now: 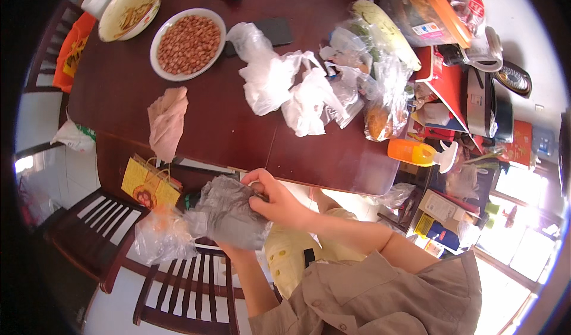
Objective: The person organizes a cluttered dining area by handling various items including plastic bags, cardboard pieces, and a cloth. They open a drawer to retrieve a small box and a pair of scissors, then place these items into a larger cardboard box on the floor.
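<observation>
A crumpled grey plastic bag (232, 214) is held in front of my body, just off the table's near edge. My right hand (270, 196) pinches the bag's upper right edge between thumb and fingers. From below, my left hand (232, 250) holds the same bag; only the wrist side shows, and its fingers are hidden behind the plastic. To the left, a clear plastic bag (165, 237) with something orange inside sits close to the grey one. Past it stands a yellow paper gift bag (149, 185) with handles.
The dark wooden table (214, 112) bears a bowl of peanuts (189, 45), an enamel basin (129, 11), a pink cloth (168, 121), white plastic bags (285, 85), a long pale gourd (386, 31) and an orange spray bottle (417, 152). Slatted chairs (187, 286) stand at lower left.
</observation>
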`<state>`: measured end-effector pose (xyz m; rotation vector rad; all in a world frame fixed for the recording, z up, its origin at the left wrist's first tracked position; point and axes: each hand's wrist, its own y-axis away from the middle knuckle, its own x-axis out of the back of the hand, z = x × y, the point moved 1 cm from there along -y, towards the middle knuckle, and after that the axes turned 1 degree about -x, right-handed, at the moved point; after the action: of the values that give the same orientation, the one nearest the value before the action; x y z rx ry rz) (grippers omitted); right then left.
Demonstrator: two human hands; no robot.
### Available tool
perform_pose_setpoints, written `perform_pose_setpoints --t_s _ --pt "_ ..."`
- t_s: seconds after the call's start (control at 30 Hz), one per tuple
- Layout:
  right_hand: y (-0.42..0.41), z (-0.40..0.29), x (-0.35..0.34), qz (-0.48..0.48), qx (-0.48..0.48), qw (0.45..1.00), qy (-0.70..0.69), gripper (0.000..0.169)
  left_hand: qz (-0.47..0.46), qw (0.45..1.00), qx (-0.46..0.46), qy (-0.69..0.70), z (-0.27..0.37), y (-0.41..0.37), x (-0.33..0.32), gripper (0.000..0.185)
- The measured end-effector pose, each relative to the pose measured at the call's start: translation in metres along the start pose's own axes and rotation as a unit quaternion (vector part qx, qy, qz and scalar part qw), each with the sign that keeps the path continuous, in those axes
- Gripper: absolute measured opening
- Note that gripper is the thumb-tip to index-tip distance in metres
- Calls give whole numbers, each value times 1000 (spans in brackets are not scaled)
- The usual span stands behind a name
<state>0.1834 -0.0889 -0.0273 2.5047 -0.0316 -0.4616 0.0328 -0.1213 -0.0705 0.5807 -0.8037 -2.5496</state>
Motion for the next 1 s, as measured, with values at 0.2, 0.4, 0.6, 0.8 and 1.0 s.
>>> perform_pose_setpoints --t_s 0.2,0.4,0.6,0.8,1.0 --pt "22 12 7 222 337 778 481 47 -6 998 33 -46 -8 20 -16 45" --pt "38 17 16 65 395 761 510 44 -139 983 98 75 -4 37 -25 56" --pt "46 25 38 60 322 873 360 43 -134 982 33 -132 -11 44 -42 49" --pt "68 -2 97 210 344 851 336 40 -155 974 4 -164 -20 48 -50 41" --pt "50 -54 223 596 233 599 482 71 -121 981 36 -145 -18 59 -62 43"
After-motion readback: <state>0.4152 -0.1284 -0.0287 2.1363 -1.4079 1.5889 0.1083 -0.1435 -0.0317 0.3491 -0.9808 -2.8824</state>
